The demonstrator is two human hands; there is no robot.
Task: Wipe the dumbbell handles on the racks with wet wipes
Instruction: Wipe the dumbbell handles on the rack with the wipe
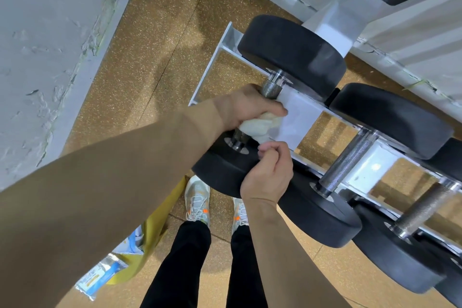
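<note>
A black dumbbell (295,52) lies at the left end of the white rack (302,117). Its knurled metal handle (271,87) shows above my left hand (245,107), which is wrapped around the handle with a crumpled white wet wipe (260,126) pressed against it. My right hand (270,172) is just below, fingers curled, pinching the lower end of the wipe near the dumbbell's near head (220,170). Two more dumbbells with bare handles (347,162) (422,207) rest to the right.
A grey wall (50,57) stands to the left, over speckled brown flooring (155,45). A yellow bag (150,227) and a blue wipes packet (100,275) hang by my left side. My legs and shoes (197,197) are below the rack.
</note>
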